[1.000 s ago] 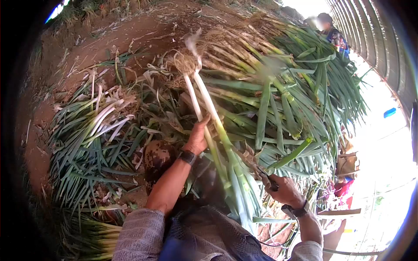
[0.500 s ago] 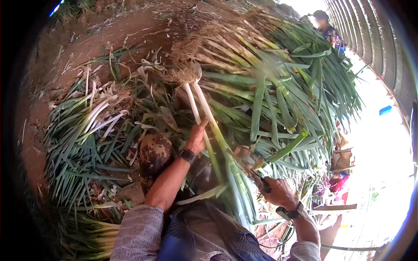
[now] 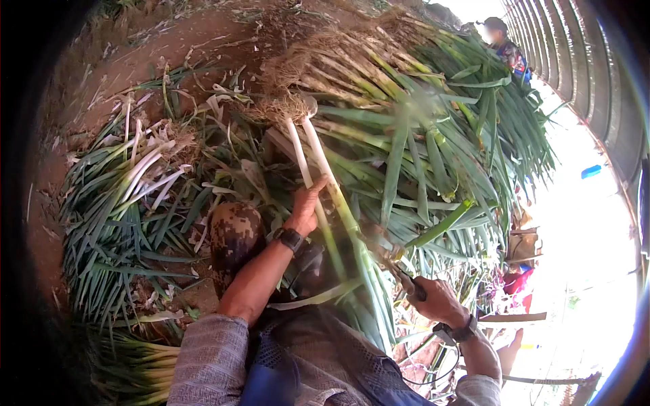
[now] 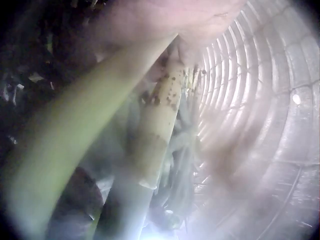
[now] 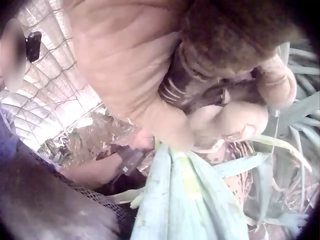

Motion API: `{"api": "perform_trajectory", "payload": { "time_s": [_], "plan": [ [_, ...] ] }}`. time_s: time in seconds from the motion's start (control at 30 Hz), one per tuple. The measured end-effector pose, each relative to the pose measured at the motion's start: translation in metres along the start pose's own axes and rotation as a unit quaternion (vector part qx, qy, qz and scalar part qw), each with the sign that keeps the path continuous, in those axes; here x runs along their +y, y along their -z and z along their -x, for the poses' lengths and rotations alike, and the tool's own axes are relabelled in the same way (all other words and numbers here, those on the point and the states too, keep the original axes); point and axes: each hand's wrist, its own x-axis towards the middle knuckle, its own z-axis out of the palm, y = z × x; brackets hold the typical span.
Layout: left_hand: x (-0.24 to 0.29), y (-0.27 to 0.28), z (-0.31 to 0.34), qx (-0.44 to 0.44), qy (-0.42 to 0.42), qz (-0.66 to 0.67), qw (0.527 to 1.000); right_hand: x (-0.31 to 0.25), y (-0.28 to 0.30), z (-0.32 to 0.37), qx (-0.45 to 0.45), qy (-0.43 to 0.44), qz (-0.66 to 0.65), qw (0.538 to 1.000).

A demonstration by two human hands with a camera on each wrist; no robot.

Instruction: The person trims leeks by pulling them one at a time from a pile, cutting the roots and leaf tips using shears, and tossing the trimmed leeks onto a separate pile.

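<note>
My left hand [image 3: 307, 205] grips two long green onions [image 3: 318, 159] partway along their white shafts, with the rooty ends [image 3: 292, 107] pointing away over the heap. In the left wrist view the pale, speckled stalks [image 4: 161, 120] run under my palm [image 4: 165, 17]. My right hand [image 3: 428, 296] holds a dark tool handle [image 3: 414, 288] beside the green leaves [image 3: 369, 298] of those onions. The right wrist view shows its fingers [image 5: 235, 117] curled around the ridged handle [image 5: 187, 87], just above the green stalks [image 5: 185, 200].
A large heap of green onions [image 3: 433, 135] fills the middle and right, with a smaller pile [image 3: 128, 196] at the left. A camouflage-patterned knee [image 3: 234, 237] sits below. Bare soil [image 3: 169, 40] lies behind. Another person [image 3: 506, 44] stands by the tunnel wall [image 3: 589, 68].
The onions' root ends have dropped lower toward the heap. A pale strip of outer leaf now hangs below my left forearm. My right hand has shifted slightly down.
</note>
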Motion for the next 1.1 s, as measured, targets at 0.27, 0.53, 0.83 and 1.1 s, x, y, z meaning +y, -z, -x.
{"api": "perform_trajectory", "payload": {
  "time_s": [0.27,0.53,0.83,1.1],
  "plan": [
    [0.0,-0.014,0.022,-0.057,0.026,0.011,0.998,-0.011,0.0,0.019,0.026,0.006,-0.014,1.0],
    [0.008,-0.008,0.022,-0.028,0.036,0.02,0.999,-0.005,-0.012,0.027,0.033,0.005,-0.028,0.999],
    [-0.015,0.005,0.0,-0.02,0.05,-0.01,0.999,-0.011,-0.019,-0.03,0.037,0.035,-0.044,0.998],
    [-0.012,0.007,0.003,-0.01,0.084,-0.003,0.996,-0.006,-0.025,-0.057,0.109,0.049,-0.068,0.99]
  ]
}}
